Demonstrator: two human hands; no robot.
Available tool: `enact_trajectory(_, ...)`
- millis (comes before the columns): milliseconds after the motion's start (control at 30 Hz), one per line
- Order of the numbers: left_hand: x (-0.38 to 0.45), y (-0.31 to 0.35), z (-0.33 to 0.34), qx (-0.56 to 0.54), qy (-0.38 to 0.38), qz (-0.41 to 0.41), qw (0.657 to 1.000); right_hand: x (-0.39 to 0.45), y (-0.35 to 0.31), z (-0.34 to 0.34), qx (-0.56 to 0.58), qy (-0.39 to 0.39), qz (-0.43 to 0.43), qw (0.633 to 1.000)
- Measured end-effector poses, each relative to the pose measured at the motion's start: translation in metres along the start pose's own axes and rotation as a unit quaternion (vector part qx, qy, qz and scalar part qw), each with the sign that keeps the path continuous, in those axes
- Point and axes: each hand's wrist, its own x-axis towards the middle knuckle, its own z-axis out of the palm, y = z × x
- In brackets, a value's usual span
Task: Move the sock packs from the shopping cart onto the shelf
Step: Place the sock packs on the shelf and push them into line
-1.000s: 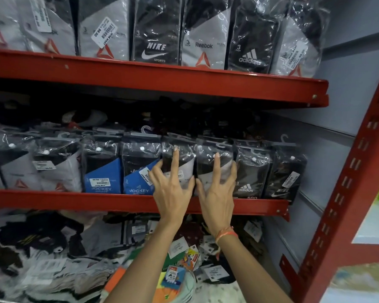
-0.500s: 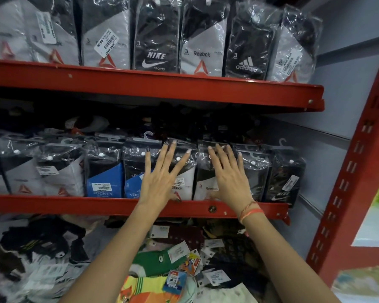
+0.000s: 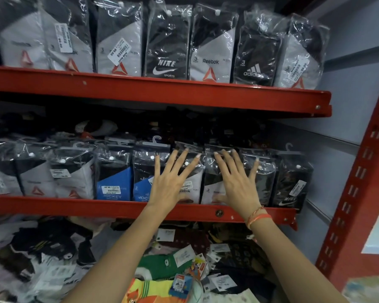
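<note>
A row of plastic-wrapped sock packs stands upright on the middle red shelf [image 3: 96,207]. My left hand [image 3: 170,182] lies flat with spread fingers on the fronts of a blue Jockey pack [image 3: 142,182] and a white Reebok pack [image 3: 192,184]. My right hand [image 3: 239,181] presses flat, fingers apart, on a black-and-white pack [image 3: 212,186] and the dark pack to its right. Neither hand grips anything. A black Nike pack [image 3: 290,184] ends the row at the right. The shopping cart is out of view.
The upper red shelf [image 3: 184,92] carries another row of Reebok, Nike and Adidas packs. Below the middle shelf lies a loose heap of socks with tags [image 3: 173,265]. A red perforated upright [image 3: 357,182] stands at the right, against a grey wall.
Both hands went from close together with fingers pointing up to spread flat and further apart on the pack fronts. The view has moved closer to the shelf.
</note>
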Motion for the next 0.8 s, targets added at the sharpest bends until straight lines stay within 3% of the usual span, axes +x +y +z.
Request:
enact_trajectory(167, -0.018, -0.035, -0.009, 0.019, 0.040, 0.000, 0.999, 0.002, -0.034, -0.004, -0.005, 0.065, -0.067, 0.996)
enact_trajectory(300, -0.028, -0.074, -0.013, 0.052, 0.007, -0.035, 0.998, 0.021, -0.066, -0.005, 0.005, 0.055, -0.100, 0.993)
enact_trajectory(567, -0.024, -0.080, -0.002, 0.090, -0.024, -0.040, 0.995, 0.022, -0.078, 0.010, -0.025, 0.060, -0.061, 0.996)
enact_trajectory(800, -0.040, -0.102, -0.007, 0.060, 0.015, -0.006, 0.998, 0.027, -0.092, -0.001, -0.005, 0.074, -0.082, 0.994)
